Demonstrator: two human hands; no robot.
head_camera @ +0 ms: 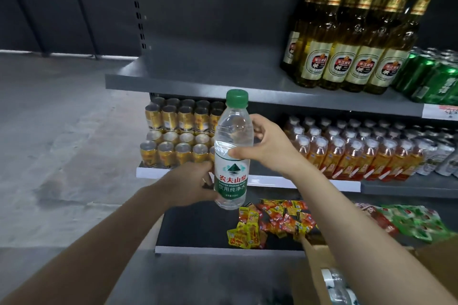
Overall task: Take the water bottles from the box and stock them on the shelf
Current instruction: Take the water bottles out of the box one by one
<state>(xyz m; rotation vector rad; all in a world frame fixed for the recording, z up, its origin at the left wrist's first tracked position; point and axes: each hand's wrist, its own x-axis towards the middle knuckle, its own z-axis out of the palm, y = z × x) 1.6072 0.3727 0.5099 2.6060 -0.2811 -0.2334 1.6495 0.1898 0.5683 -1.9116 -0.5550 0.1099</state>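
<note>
Right hand (270, 146) and left hand (190, 184) grip 1 upright water bottle (231, 156); we should set it level on the bare shelf (198, 77).

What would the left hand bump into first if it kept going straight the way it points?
The left hand already holds the water bottle low on its label. Carrying it straight on, it would probably meet the gold cans on the middle shelf first, though depth is hard to judge.
</note>
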